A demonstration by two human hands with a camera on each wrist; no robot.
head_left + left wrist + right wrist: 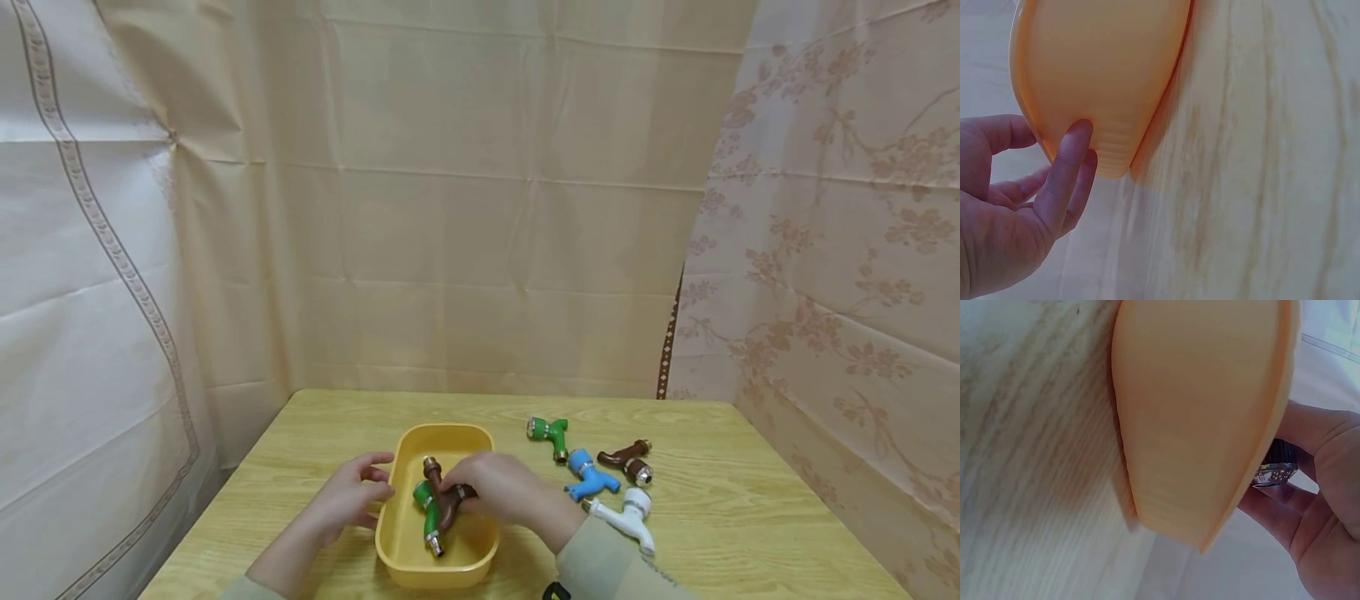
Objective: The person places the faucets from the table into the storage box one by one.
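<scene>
In the head view, my right hand [498, 490] grips a brown tap [450, 504] by its knob end, inside the yellow plastic basin [396, 533]. The right wrist view shows the dark ribbed knob [1277, 464] between thumb and fingers, partly hidden by the basin's rim. Below and beside the brown tap, a green tap [431, 521] with a metal end lies in the basin. My left hand [348, 500] is at the basin's left side, fingers loosely spread. In the left wrist view, fingertips [1079, 134] rest against the basin's outer wall [1104, 81].
Right of the basin, a green tap [551, 433], a blue tap [591, 477], a brown tap [630, 460] and a white tap [628, 518] lie on the wooden table [345, 417]. The right forearm passes close by the white one. A beige curtain [480, 233] hangs behind.
</scene>
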